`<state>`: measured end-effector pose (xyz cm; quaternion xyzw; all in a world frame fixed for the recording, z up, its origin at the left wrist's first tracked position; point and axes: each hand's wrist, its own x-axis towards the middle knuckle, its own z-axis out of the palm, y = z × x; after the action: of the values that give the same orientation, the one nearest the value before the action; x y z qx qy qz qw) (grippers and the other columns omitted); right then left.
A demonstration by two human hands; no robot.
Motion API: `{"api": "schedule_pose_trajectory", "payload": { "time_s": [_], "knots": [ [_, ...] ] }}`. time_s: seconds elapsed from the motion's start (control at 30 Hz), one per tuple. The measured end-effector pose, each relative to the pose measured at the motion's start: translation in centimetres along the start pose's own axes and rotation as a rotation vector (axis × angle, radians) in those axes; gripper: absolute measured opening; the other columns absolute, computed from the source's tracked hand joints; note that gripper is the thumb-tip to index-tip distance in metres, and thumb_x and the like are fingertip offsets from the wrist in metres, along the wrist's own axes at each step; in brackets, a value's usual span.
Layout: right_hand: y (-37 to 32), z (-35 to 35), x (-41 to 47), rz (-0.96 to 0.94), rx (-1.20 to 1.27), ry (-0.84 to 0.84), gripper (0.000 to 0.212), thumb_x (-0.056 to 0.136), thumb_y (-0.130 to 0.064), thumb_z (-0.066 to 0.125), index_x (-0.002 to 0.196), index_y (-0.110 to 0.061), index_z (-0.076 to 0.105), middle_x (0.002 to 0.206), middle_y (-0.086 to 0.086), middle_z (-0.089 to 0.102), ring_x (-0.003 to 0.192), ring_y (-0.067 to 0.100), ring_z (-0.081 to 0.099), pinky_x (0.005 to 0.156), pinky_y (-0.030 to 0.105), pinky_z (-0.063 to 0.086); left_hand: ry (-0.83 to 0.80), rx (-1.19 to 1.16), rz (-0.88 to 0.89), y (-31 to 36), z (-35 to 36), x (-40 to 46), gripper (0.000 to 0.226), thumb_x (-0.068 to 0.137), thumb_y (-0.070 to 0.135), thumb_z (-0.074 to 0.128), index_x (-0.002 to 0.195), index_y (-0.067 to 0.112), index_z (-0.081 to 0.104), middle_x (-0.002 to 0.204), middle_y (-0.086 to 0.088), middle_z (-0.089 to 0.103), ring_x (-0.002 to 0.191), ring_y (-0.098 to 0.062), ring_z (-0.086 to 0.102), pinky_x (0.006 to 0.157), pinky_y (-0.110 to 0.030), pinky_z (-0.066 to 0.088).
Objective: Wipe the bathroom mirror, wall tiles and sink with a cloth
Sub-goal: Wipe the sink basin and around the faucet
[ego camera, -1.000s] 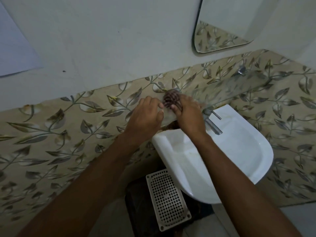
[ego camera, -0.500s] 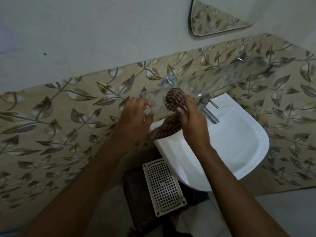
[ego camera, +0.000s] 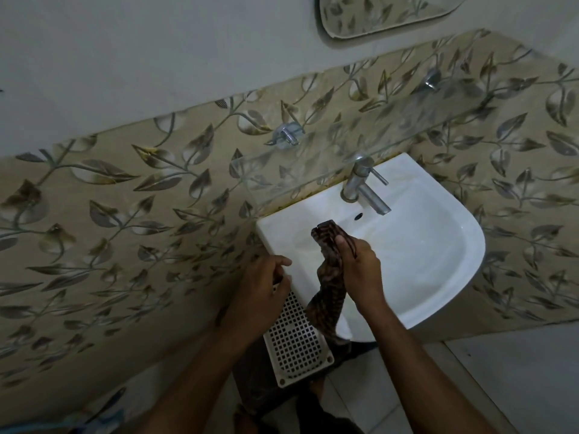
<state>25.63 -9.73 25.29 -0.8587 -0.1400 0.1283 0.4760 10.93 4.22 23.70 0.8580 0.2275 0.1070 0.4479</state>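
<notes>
1. White sink (ego camera: 438, 277) fixed to leaf-patterned wall tiles (ego camera: 125, 214); glass shelf (ego camera: 313, 164) and mirror (ego camera: 376, 14) above
2. Right hand (ego camera: 360, 270) fingers clamped round dark patterned cloth (ego camera: 329, 283), hanging over sink's front rim
3. Left hand (ego camera: 266, 292) at rim, fingers loosely curled, empty

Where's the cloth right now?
In the head view, the cloth is gripped in the right hand, hanging over the sink at its left front rim, just right of the left hand.

Mirror (ego camera: 382, 14) cropped (top edge)
</notes>
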Motion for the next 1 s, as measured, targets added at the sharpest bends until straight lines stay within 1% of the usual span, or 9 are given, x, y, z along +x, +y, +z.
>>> {"api": "schedule_pose_trajectory", "payload": {
  "time_s": [0.13, 0.23, 0.3, 0.4, 0.53, 0.63, 0.77, 0.87, 1.0],
  "knots": [
    [1.5, 1.9, 1.8, 0.052, -0.111, -0.095, 0.052, 0.107, -0.041, 0.036, 0.058, -0.026, 0.045, 0.060, -0.009, 0.049, 0.058, 0.005, 0.048, 0.060, 0.027, 0.037, -0.064, -0.010, -0.089, -0.5, 1.8, 1.1, 0.031, 0.101, 0.032, 0.054, 0.131, 0.029, 0.054, 0.107, 0.010, 0.054, 0.097, -0.005, 0.055, 0.074, -0.007, 0.038],
    [2.7, 3.7, 2.8, -0.043, -0.115, -0.130, 0.045, 0.107, -0.043, 0.036, 0.096, -0.016, 0.072, 0.096, -0.001, 0.072, 0.092, 0.017, 0.066, 0.080, 0.029, 0.045, -0.085, -0.062, -0.151, -1.3, 3.2, 0.9, 0.034, 0.102, 0.031, 0.052, 0.136, 0.030, 0.050, 0.115, 0.013, 0.052, 0.106, -0.004, 0.055, 0.076, -0.003, 0.039],
    [2.1, 4.8, 3.6, -0.068, -0.020, -0.106, 0.042, 0.108, -0.040, 0.036, 0.131, -0.018, 0.063, 0.117, -0.008, 0.065, 0.111, 0.010, 0.059, 0.091, 0.023, 0.044, -0.075, -0.084, -0.191, -1.9, 4.0, 0.3, 0.037, 0.102, 0.028, 0.051, 0.139, 0.031, 0.048, 0.124, 0.015, 0.048, 0.115, -0.003, 0.054, 0.078, 0.001, 0.038],
    [2.9, 7.7, 4.8, -0.163, -0.084, -0.152, 0.040, 0.109, -0.039, 0.032, 0.128, -0.015, 0.059, 0.109, 0.009, 0.065, 0.107, 0.029, 0.061, 0.076, 0.024, 0.037, -0.037, -0.095, -0.219, -2.9, 5.0, 0.1, 0.041, 0.102, 0.023, 0.053, 0.142, 0.026, 0.047, 0.137, 0.011, 0.046, 0.128, -0.008, 0.050, 0.100, -0.011, 0.040],
    [7.0, 11.4, 2.8, -0.280, -0.379, -0.385, 0.057, 0.107, -0.034, 0.038, 0.159, -0.016, 0.024, 0.165, 0.016, 0.020, 0.152, 0.032, 0.021, 0.121, 0.041, 0.028, 0.030, -0.048, -0.206, -4.5, 5.8, -0.4, 0.044, 0.100, 0.020, 0.056, 0.144, 0.021, 0.047, 0.143, 0.004, 0.048, 0.129, -0.009, 0.047, 0.111, -0.028, 0.038],
    [8.9, 11.9, 3.3, -0.388, -0.454, -0.410, 0.058, 0.108, -0.031, 0.034, 0.161, -0.022, 0.011, 0.169, 0.007, 0.009, 0.156, 0.024, 0.006, 0.125, 0.048, 0.015, 0.068, -0.016, -0.209, -5.7, 6.3, -0.6, 0.045, 0.099, 0.016, 0.058, 0.143, 0.021, 0.048, 0.142, 0.003, 0.049, 0.126, -0.002, 0.041, 0.109, -0.017, 0.029],
    [7.6, 12.0, 8.9, -0.552, -0.649, -0.295, 0.054, 0.101, -0.036, 0.033, 0.152, -0.020, 0.040, 0.158, 0.011, 0.040, 0.148, 0.035, 0.032, 0.118, 0.053, 0.027, 0.044, 0.013, -0.165, -6.0, 6.5, 2.1, 0.041, 0.099, 0.023, 0.056, 0.139, 0.019, 0.050, 0.139, -0.001, 0.051, 0.125, -0.011, 0.048, 0.109, -0.034, 0.042],
    [7.2, 12.0, 12.5, -0.490, -0.608, -0.293, 0.055, 0.099, -0.033, 0.030, 0.150, -0.015, 0.044, 0.158, 0.018, 0.038, 0.149, 0.041, 0.027, 0.120, 0.055, 0.022, 0.026, 0.059, -0.127, -5.0, 6.7, 5.5, 0.055, 0.096, 0.041, 0.045, 0.142, 0.011, 0.047, 0.139, -0.009, 0.051, 0.127, -0.022, 0.049, 0.108, -0.034, 0.041],
    [8.6, 12.9, 11.0, -0.460, -0.500, -0.277, 0.054, 0.102, -0.018, 0.046, 0.154, -0.011, 0.035, 0.163, 0.019, 0.024, 0.154, 0.038, 0.012, 0.126, 0.052, 0.010, 0.070, 0.220, -0.076, -4.7, 7.1, 8.6, 0.042, 0.094, 0.017, 0.056, 0.135, 0.007, 0.052, 0.134, -0.015, 0.052, 0.124, -0.030, 0.047, 0.108, -0.043, 0.042]
  ]
}}
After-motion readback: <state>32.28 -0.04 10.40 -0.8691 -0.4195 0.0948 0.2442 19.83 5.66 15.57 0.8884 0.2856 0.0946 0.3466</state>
